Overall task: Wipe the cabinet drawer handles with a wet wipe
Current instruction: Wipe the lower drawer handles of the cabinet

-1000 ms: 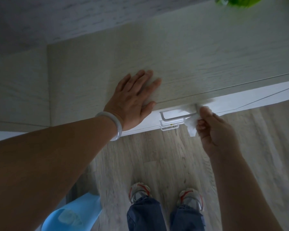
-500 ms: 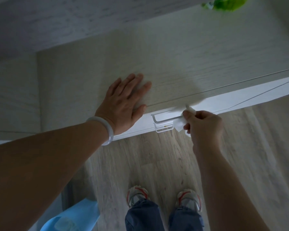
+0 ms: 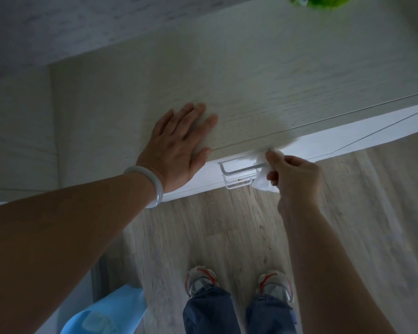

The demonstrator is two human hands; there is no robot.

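I look down over a pale wood cabinet top onto white drawer fronts below its front edge. Clear bar handles stick out from the drawers, stacked one under another. My right hand pinches a white wet wipe against the right end of the top handle, thumb above and fingers curled beneath. My left hand, with a pale bangle on the wrist, lies flat with straight fingers on the cabinet top just left of the handles.
A green object sits at the far edge of the cabinet top. A light blue bin stands on the wood floor at lower left. My two shoes are on the floor below the handles.
My right hand slid the wipe left along the top handle, then back toward its right end. The left hand stayed flat on the cabinet top.
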